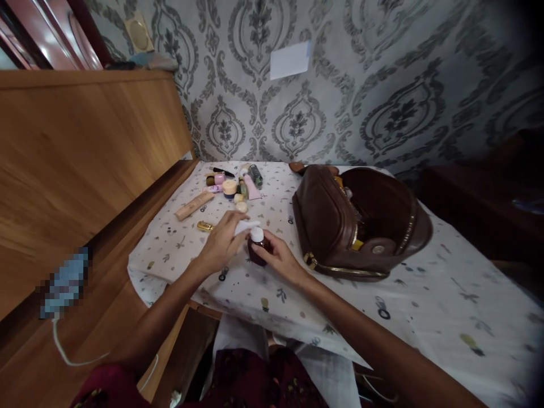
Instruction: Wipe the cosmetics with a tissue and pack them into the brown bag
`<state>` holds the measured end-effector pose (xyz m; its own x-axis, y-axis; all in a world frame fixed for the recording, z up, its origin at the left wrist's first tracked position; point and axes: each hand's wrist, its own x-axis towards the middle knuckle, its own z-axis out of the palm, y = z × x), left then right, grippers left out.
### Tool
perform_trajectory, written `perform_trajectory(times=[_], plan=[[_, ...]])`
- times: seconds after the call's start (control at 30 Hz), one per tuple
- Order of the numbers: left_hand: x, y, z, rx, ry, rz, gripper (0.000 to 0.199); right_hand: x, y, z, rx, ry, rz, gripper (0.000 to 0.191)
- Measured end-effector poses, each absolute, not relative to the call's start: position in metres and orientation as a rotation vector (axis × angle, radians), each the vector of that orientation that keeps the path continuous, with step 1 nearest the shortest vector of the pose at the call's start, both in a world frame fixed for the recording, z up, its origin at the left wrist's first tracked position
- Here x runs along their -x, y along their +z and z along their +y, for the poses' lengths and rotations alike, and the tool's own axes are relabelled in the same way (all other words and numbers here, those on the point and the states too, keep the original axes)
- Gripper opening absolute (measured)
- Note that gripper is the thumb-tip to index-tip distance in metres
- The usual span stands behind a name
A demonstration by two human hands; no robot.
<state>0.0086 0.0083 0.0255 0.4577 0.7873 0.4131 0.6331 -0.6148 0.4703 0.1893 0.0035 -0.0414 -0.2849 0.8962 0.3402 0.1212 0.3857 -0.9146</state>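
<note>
My right hand (280, 258) grips a small dark red bottle with a white cap (256, 245), held upright just above the patterned tablecloth (425, 294). My left hand (221, 241) presses a white tissue or cloth (245, 226) against the top of that bottle. Both hands meet near the front left of the table. An open brown leather bag (340, 226) lies on its side just right of my right hand, with its gold zipper gaping towards me.
Several cosmetics lie at the far left of the table: a beige tube (194, 205), a gold lipstick (205, 226), small jars (229, 187) and a pink tube (252, 188). A wooden bed frame (85, 153) runs along the left. Patterned wallpaper lies behind.
</note>
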Motion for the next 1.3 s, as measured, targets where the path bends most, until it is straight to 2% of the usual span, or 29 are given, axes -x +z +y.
perform_trajectory(times=[0.13,0.3,0.37,0.47,0.53,0.67,0.83,1.03,1.13,1.3], plan=[[-0.029,0.027,0.001,-2.646,0.659,1.130,0.041,-0.189,-0.047,-0.002,1.025,0.774,-1.802,0.029],[-0.044,0.034,0.021,-2.446,0.428,1.264,0.033,-0.193,-0.042,-0.008,0.999,0.655,-1.908,0.019],[-0.043,0.036,0.032,-2.315,0.347,1.221,0.043,-0.195,-0.039,-0.010,1.002,0.654,-1.930,0.021],[-0.038,0.029,0.039,-2.104,0.373,1.121,0.060,-0.196,-0.036,-0.011,1.003,0.681,-1.939,0.021],[-0.036,0.018,0.036,-2.049,0.491,1.080,0.063,-0.197,-0.036,-0.011,1.009,0.687,-1.935,0.020],[-0.032,-0.002,0.018,-2.142,0.781,1.170,0.053,-0.197,-0.037,-0.009,1.052,0.685,-1.917,0.018],[-0.028,-0.007,-0.004,-2.256,0.867,1.207,0.037,-0.197,-0.037,-0.007,1.080,0.705,-1.865,0.025],[-0.016,-0.002,-0.009,-2.442,1.049,1.357,0.036,-0.196,-0.039,-0.006,1.061,0.746,-1.809,0.035],[-0.016,0.004,-0.012,-2.734,1.136,1.293,0.033,-0.195,-0.040,-0.005,1.090,0.758,-1.807,0.028],[-0.031,0.017,-0.013,-3.347,0.914,0.840,0.028,-0.196,-0.042,-0.004,1.057,0.716,-1.819,0.013]])
